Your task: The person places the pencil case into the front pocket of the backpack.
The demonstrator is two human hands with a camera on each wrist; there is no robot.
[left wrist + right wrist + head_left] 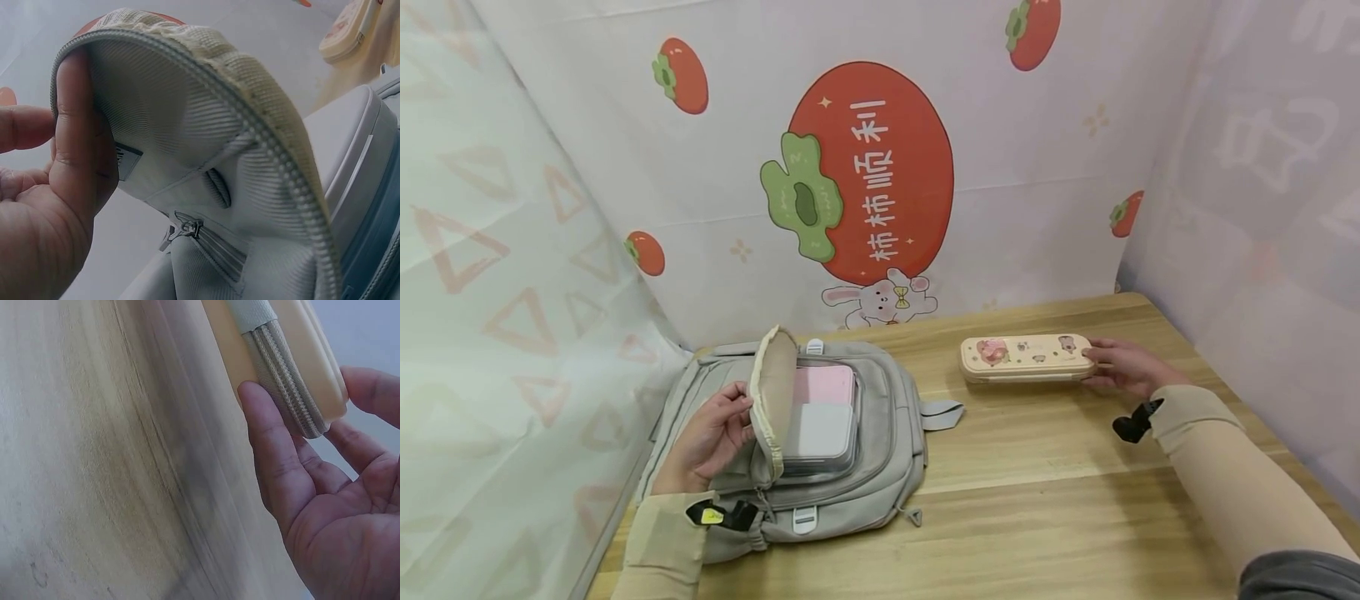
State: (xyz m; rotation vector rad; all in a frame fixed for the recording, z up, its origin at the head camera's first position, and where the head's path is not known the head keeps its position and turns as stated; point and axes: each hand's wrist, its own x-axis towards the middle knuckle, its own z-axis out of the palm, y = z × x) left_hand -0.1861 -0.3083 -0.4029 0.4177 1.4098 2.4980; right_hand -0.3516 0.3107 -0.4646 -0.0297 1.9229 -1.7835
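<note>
The left hand (711,437) pinches the unzipped flap (772,392) of a grey backpack (880,442), thumb on the flap's inner lining and fingers behind it, holding the flap lifted and folded back. In the left wrist view the thumb (78,131) presses flat against the ribbed lining just inside the zipper teeth (275,144). With the flap raised, the pocket stands open and shows a pink case (824,384) and, just in front of it, a white one (822,430), lying side by side inside. The backpack lies flat on the wooden worktop (1037,492), at its left end against the draped wall.

The right hand (1127,367) is spread around the right end of a cream pencil case (1027,357) with cartoon prints, thumb on the near side and fingers on the far side, touching its end without curling tightly. The pencil case rests on the worktop, well apart from the backpack, toward the back right. The right wrist view shows a ribbed elastic band (284,375) across the case by the fingers (275,456).

A persimmon-print backdrop (872,167) stands behind.
</note>
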